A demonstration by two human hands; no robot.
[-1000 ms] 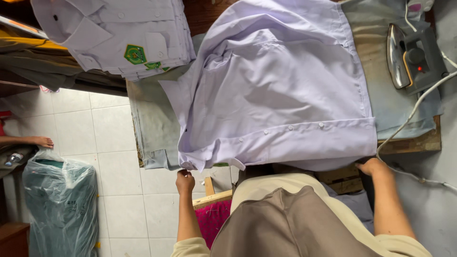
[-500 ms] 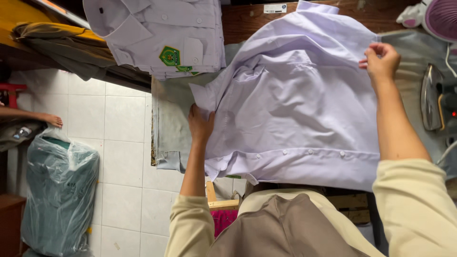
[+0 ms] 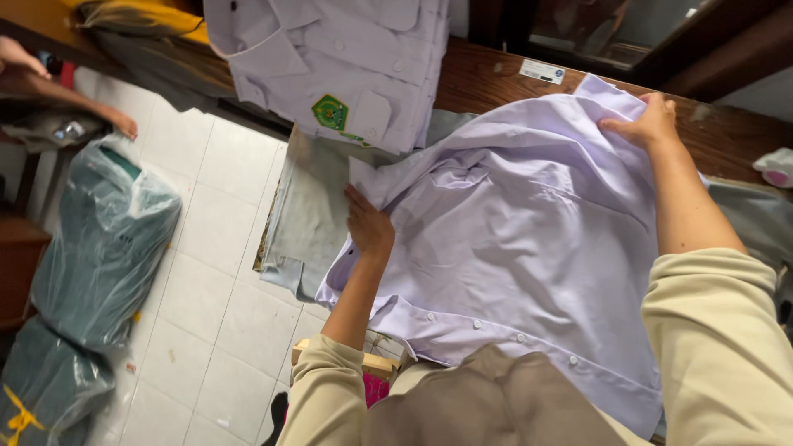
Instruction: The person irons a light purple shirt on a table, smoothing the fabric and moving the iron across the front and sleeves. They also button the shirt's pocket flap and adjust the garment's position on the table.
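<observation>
1. Grey-padded ironing surface above a white tiled floor; a plastic-wrapped bundle lies on the tiles, and folded lilac shirts are stacked at the far edge.
2. Left hand presses flat, fingers together, on the lilac shirt; right hand, arm outstretched, pinches its far edge.
3. The shirt lies spread between both hands, button edge nearest the person.
</observation>
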